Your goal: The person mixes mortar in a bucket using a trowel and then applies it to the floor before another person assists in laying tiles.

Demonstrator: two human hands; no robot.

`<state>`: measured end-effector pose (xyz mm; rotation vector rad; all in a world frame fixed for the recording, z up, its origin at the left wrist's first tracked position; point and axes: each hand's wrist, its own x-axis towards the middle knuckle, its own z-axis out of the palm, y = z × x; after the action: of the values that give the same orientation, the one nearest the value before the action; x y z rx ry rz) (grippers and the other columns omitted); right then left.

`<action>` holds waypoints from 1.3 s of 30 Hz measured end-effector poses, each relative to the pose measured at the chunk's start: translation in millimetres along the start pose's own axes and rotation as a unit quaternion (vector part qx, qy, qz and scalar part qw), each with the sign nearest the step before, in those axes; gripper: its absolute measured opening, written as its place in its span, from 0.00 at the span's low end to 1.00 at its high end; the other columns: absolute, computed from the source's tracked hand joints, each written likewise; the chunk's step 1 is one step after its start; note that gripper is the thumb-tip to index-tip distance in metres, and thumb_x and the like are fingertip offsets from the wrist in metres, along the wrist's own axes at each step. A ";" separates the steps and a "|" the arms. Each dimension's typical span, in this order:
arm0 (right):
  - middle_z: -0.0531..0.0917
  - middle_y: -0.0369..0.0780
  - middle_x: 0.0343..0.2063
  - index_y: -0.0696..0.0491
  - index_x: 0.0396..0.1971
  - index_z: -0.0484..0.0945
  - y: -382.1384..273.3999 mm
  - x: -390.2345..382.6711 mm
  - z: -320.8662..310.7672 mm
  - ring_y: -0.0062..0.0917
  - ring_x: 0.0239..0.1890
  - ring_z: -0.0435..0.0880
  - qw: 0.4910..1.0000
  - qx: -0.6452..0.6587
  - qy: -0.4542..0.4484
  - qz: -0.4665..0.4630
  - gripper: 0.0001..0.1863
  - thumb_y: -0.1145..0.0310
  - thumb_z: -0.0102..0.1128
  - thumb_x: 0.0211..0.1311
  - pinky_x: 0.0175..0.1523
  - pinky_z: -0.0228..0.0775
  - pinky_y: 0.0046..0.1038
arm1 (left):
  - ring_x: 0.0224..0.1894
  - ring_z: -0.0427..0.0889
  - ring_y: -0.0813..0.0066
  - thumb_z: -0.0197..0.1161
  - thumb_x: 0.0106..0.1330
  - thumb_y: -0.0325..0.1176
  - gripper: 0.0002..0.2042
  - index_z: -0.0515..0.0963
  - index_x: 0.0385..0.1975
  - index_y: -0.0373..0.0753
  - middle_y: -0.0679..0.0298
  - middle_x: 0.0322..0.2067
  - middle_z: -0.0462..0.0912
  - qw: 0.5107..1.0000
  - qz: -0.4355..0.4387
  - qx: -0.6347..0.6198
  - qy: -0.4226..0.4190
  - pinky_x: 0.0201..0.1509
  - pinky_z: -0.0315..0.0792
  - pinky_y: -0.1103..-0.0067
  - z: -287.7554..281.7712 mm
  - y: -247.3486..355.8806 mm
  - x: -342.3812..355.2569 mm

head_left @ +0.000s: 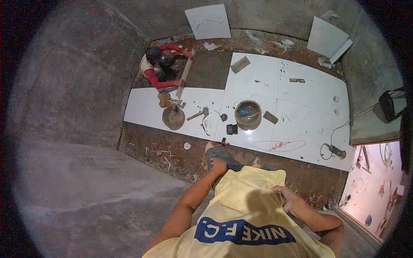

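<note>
My left hand [218, 166] rests on the dark trouser leg [223, 155], fingers lying loosely against the cloth. At the side of my yellow shirt [245, 185], my right hand [291, 199] has its fingers closed on the fabric's edge. Beyond my knees, white tiles [254, 96] cover part of the floor. On them are a round bucket [248, 115] with liquid and tools inside, a second mortar-smeared bucket [173, 117], a mallet [198, 113] and a small dark block [232, 129].
A co-worker [161, 66] crouches at the far left, both hands on a long straight board [186, 73]. A spirit level [297, 80], a corded power tool [335, 150] and a red string loop [279, 145] lie on the tiles. Loose tiles [208, 21] lean against the back wall.
</note>
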<state>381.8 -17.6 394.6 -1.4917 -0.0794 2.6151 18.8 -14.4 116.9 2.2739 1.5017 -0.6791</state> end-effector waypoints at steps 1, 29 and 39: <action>0.80 0.41 0.35 0.55 0.37 0.76 -2.0 -1.2 6.8 0.32 0.37 0.80 0.999 -0.028 0.000 -0.027 0.13 0.68 0.59 0.51 0.45 0.74 0.42 | 0.31 0.79 0.41 0.56 0.48 0.39 0.18 0.80 0.28 0.26 0.35 0.32 0.78 1.000 -0.016 0.001 -0.001 0.36 0.69 0.42 13.6 -5.7 -9.1; 0.83 0.43 0.31 0.55 0.33 0.77 26.7 56.4 -52.4 0.36 0.33 0.82 0.974 -0.184 -0.041 -0.129 0.12 0.64 0.57 0.51 0.44 0.75 0.44 | 0.40 0.79 0.49 0.56 0.53 0.41 0.15 0.79 0.38 0.42 0.48 0.34 0.81 0.992 -0.100 -0.025 -0.075 0.49 0.65 0.51 -11.1 -0.3 -14.4; 0.81 0.41 0.35 0.53 0.38 0.75 -11.1 6.0 12.6 0.35 0.36 0.82 0.988 0.098 0.056 0.102 0.14 0.65 0.57 0.52 0.42 0.75 0.46 | 0.33 0.77 0.31 0.52 0.50 0.39 0.21 0.79 0.35 0.25 0.30 0.35 0.76 0.996 -0.042 -0.066 0.032 0.32 0.67 0.39 48.4 -14.7 3.7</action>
<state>368.8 -5.6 397.2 -1.6477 0.3488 2.5906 -3.5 -30.9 74.5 2.1627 1.6298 -0.5184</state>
